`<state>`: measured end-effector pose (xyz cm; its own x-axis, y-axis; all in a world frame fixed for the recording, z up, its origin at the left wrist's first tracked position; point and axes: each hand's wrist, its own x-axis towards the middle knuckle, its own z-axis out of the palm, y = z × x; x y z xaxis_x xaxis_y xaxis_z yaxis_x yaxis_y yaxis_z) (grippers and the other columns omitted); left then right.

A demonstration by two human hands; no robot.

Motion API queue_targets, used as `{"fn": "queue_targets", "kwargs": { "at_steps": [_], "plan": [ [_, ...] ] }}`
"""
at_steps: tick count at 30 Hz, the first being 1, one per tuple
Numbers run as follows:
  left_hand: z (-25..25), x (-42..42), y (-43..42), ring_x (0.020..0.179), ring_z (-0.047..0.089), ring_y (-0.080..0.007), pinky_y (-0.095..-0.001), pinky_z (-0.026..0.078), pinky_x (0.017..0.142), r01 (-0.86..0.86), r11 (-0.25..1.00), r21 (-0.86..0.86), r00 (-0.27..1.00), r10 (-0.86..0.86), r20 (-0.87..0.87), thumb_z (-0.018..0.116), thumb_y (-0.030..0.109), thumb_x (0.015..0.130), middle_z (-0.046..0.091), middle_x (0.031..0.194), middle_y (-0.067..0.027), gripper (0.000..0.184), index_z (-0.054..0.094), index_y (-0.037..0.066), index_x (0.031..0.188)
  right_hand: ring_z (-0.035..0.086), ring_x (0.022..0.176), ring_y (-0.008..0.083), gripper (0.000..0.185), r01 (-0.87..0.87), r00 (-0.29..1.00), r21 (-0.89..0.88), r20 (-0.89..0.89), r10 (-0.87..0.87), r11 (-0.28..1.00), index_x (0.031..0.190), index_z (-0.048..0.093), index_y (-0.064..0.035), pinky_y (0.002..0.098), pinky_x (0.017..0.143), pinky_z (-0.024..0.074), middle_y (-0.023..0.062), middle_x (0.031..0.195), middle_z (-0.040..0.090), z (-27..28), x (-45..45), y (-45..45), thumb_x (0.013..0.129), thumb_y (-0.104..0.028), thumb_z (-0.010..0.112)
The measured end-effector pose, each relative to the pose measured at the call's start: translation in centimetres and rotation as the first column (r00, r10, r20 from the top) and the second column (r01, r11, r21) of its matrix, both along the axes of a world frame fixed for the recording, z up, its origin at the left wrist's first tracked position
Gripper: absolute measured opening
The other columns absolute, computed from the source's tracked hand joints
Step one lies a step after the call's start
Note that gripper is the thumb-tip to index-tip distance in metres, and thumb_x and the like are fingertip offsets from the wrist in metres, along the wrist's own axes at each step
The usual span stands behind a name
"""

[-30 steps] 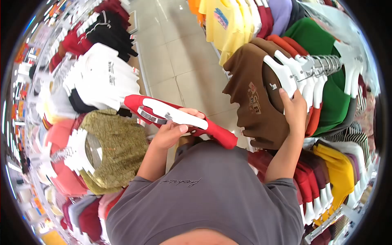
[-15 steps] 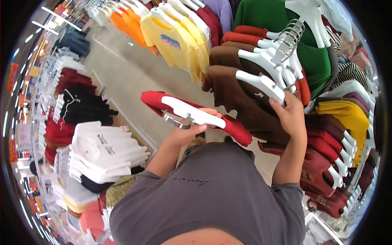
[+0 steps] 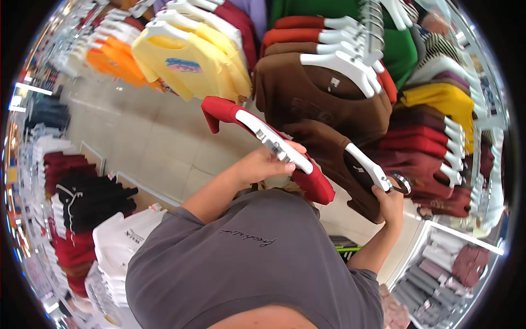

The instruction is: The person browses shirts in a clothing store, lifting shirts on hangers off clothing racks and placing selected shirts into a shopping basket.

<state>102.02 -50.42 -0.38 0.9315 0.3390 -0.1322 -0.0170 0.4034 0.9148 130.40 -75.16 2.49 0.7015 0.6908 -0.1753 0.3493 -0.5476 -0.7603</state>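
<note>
My left hand [image 3: 268, 163] is closed round a white hanger [image 3: 276, 143] that bears a red garment [image 3: 315, 186], held in front of my chest. At the right, my right hand [image 3: 390, 202] grips the end of another white hanger [image 3: 366, 165], whose metal hook points right. A brown shirt [image 3: 323, 143] hangs from that hanger, away from the rail. Behind it, a second brown shirt [image 3: 285, 82] hangs on the rack with more hangers.
Yellow shirts [image 3: 192, 60] and orange shirts [image 3: 118, 63] hang at the upper left. Dark red clothes [image 3: 413, 140] are racked at the right, above a white-edged bin [image 3: 427, 236]. Black clothes [image 3: 93, 200] and white shirts [image 3: 123, 236] are at the left. Tiled floor [image 3: 148, 131] lies between.
The brown shirt in my right hand has come off the rack and moved down towards me. My left hand still holds the red garment, now more steeply tilted. The view has turned.
</note>
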Motion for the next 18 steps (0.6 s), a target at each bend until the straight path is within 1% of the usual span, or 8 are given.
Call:
{"fn": "queue_targets", "kwargs": {
  "at_steps": [2,4,5,9,10,13,14,18],
  "plan": [
    [-1.2,1.8,0.3,0.114,0.057,-0.0186,-0.0347,0.045,0.098,0.036,0.998,-0.042,0.999,-0.035,0.025,0.063,0.012,0.094,0.063,0.121,-0.0097,0.042,0.052,0.001,0.133,0.053,0.075,0.0170,0.022,0.092,0.996,-0.100,-0.002,-0.092,0.991,0.093,0.065,0.0030,0.0320,0.071,0.0436,0.0063,0.078,0.058,0.2,-0.3,-3.2,0.076,-0.011,0.067],
    [-1.6,3.9,0.0,0.111,0.059,-0.0184,-0.0341,0.047,0.097,0.027,0.996,-0.084,0.995,-0.018,0.102,0.063,0.018,0.095,0.064,0.118,-0.0104,0.043,0.051,0.001,0.132,0.053,0.075,0.0160,0.023,0.182,0.983,-0.087,-0.010,-0.183,0.980,0.093,0.065,0.0035,0.0319,0.071,0.0437,0.0060,0.079,0.059,0.4,-0.9,-6.3,0.076,-0.012,0.067],
    [-1.0,4.9,0.0,0.108,0.060,-0.0185,-0.0338,0.048,0.095,0.017,0.996,-0.092,0.996,-0.009,0.084,0.063,0.020,0.095,0.065,0.115,-0.0099,0.042,0.052,-0.001,0.131,0.053,0.075,0.0150,0.023,0.243,0.969,-0.072,-0.027,-0.246,0.967,0.094,0.065,0.0039,0.0318,0.070,0.0437,0.0058,0.079,0.060,0.3,-1.1,-7.9,0.076,-0.012,0.067],
    [0.5,9.3,-0.1,0.100,0.063,-0.0185,-0.0349,0.050,0.091,-0.033,0.999,0.021,0.995,0.031,0.093,0.061,0.024,0.097,0.066,0.110,-0.0109,0.037,0.057,-0.003,0.122,0.051,0.067,0.0119,0.025,0.375,0.926,-0.143,0.016,-0.377,0.916,0.091,0.068,0.0068,0.0305,0.062,0.0423,0.0022,0.074,0.061,1.5,-1.3,-12.4,0.076,-0.013,0.066],
    [0.9,10.4,-0.3,0.098,0.064,-0.0182,-0.0341,0.051,0.089,-0.064,0.998,0.004,0.989,0.063,0.137,0.061,0.024,0.097,0.067,0.108,-0.0104,0.034,0.058,-0.002,0.119,0.052,0.070,0.0125,0.026,0.386,0.921,-0.195,0.036,-0.387,0.901,0.094,0.067,0.0070,0.0300,0.066,0.0426,0.0021,0.078,0.061,1.3,-0.9,-13.8,0.075,-0.011,0.065],
    [1.6,13.6,-0.7,0.094,0.065,-0.0168,-0.0322,0.052,0.086,-0.128,0.992,0.008,0.969,0.124,0.212,0.060,0.023,0.098,0.068,0.103,-0.0090,0.028,0.062,-0.001,0.113,0.053,0.075,0.0126,0.030,0.431,0.901,-0.047,-0.024,-0.432,0.901,0.100,0.066,0.0074,0.0286,0.069,0.0422,0.0031,0.084,0.062,-0.9,-0.4,-17.7,0.075,-0.009,0.064],
    [1.7,14.5,-0.7,0.092,0.065,-0.0158,-0.0311,0.052,0.085,-0.164,0.986,0.017,0.961,0.155,0.231,0.060,0.022,0.098,0.069,0.101,-0.0081,0.026,0.064,0.000,0.110,0.054,0.070,0.0149,0.030,0.451,0.892,0.017,-0.005,-0.451,0.892,0.093,0.066,0.0087,0.0315,0.065,0.0435,0.0071,0.075,0.062,-1.6,-0.4,-18.6,0.074,-0.014,0.067],
    [1.5,18.0,-0.9,0.088,0.065,-0.0128,-0.0287,0.052,0.081,-0.276,0.961,0.032,0.932,0.260,0.252,0.060,0.024,0.098,0.070,0.099,-0.0061,0.024,0.066,0.003,0.107,0.055,0.073,0.0159,0.033,0.447,0.893,-0.048,-0.025,-0.449,0.893,0.098,0.067,0.0070,0.0314,0.069,0.0452,0.0075,0.078,0.063,-3.2,-0.1,-22.1,0.073,-0.014,0.067]
  ]
}}
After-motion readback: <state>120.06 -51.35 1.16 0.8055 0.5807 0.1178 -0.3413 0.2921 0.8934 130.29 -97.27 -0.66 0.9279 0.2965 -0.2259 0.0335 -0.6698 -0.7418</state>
